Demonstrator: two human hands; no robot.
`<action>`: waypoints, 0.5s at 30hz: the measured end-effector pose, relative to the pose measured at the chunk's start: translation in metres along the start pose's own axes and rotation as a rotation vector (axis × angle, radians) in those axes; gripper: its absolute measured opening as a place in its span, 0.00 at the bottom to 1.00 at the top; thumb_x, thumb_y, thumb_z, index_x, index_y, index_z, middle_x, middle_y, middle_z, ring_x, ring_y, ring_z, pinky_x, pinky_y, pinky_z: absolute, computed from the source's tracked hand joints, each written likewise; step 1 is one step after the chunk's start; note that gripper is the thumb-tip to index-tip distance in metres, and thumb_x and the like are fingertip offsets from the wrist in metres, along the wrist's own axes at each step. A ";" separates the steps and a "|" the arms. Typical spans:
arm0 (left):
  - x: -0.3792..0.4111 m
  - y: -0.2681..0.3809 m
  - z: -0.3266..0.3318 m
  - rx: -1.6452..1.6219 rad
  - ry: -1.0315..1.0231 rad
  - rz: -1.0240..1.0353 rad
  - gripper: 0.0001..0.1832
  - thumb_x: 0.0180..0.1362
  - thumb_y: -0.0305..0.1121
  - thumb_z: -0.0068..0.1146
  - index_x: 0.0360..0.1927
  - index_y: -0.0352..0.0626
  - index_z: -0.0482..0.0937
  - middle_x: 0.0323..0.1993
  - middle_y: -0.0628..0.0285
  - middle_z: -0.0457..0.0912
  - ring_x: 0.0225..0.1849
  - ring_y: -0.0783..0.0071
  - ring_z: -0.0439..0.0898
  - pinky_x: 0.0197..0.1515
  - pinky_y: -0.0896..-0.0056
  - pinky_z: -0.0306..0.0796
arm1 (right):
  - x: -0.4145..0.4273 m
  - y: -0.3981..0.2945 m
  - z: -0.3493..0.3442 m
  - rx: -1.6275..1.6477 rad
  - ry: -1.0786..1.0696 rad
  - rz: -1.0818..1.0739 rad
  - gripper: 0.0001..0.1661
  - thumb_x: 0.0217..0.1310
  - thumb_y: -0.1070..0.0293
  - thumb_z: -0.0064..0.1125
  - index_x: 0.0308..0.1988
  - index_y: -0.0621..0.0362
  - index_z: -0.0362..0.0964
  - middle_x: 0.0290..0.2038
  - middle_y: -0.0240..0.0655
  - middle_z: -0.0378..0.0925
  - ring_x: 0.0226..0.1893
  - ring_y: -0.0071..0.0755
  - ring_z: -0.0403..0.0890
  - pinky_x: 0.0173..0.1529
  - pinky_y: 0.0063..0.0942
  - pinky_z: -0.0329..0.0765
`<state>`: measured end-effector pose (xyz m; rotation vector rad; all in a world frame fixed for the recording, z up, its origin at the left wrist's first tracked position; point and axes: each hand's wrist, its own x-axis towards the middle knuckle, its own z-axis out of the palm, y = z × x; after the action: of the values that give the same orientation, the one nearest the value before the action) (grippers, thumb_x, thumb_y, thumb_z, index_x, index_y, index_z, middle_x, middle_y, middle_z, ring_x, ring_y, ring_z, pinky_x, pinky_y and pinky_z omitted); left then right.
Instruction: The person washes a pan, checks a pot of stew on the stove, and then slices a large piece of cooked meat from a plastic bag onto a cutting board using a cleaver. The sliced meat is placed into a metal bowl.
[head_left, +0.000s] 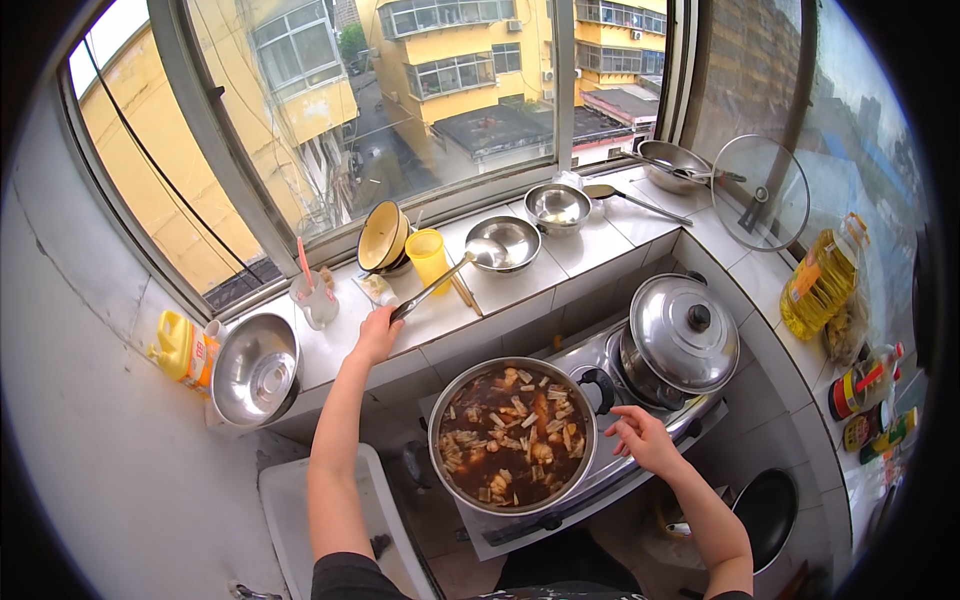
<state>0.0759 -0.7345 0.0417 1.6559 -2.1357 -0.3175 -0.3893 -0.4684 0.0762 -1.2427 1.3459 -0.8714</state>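
Note:
My left hand (376, 336) grips the dark handle of a metal ladle (435, 289), whose bowl lies at the rim of a steel bowl (516, 241) on the tiled ledge. On the gas stove (592, 476) stands a wide metal pot (433, 450) of brown broth with pieces of meat and pale cut stalks. My right hand (641, 439) hovers just right of this pot, near its black side handle (598, 390), fingers apart and holding nothing. Behind it, a lidded steel pot (679, 337) sits on the other burner.
Along the ledge stand a large steel basin (255, 371), a yellow cup (427, 255), stacked bowls (382, 236), chopsticks (466, 292), a spatula (645, 204) and a glass lid (780, 195). An oil bottle (817, 285) and sauce bottles are at right. A black pan (769, 517) is low at right; a white sink (285, 510) at left.

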 end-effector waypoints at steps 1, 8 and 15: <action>0.000 -0.001 0.000 0.029 0.036 0.005 0.15 0.60 0.36 0.54 0.49 0.42 0.73 0.44 0.53 0.77 0.49 0.51 0.73 0.50 0.52 0.66 | 0.000 0.002 0.003 0.001 -0.004 0.004 0.20 0.68 0.70 0.48 0.57 0.64 0.63 0.38 0.37 0.80 0.27 0.22 0.78 0.33 0.21 0.77; -0.004 -0.005 0.007 0.086 0.149 -0.001 0.20 0.55 0.33 0.55 0.53 0.49 0.72 0.47 0.60 0.75 0.53 0.59 0.71 0.56 0.52 0.58 | 0.000 0.000 0.006 -0.059 -0.016 -0.016 0.19 0.68 0.68 0.48 0.57 0.61 0.64 0.38 0.36 0.82 0.27 0.22 0.80 0.30 0.20 0.75; -0.004 -0.015 0.014 0.176 0.202 -0.023 0.27 0.51 0.33 0.59 0.57 0.48 0.68 0.48 0.59 0.73 0.54 0.58 0.69 0.59 0.51 0.54 | -0.012 -0.004 -0.001 -0.060 -0.013 -0.034 0.20 0.68 0.67 0.48 0.57 0.61 0.64 0.37 0.36 0.82 0.26 0.22 0.79 0.32 0.22 0.77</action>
<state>0.0835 -0.7355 0.0220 1.7277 -2.0433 0.0319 -0.3901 -0.4575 0.0830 -1.3187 1.3525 -0.8507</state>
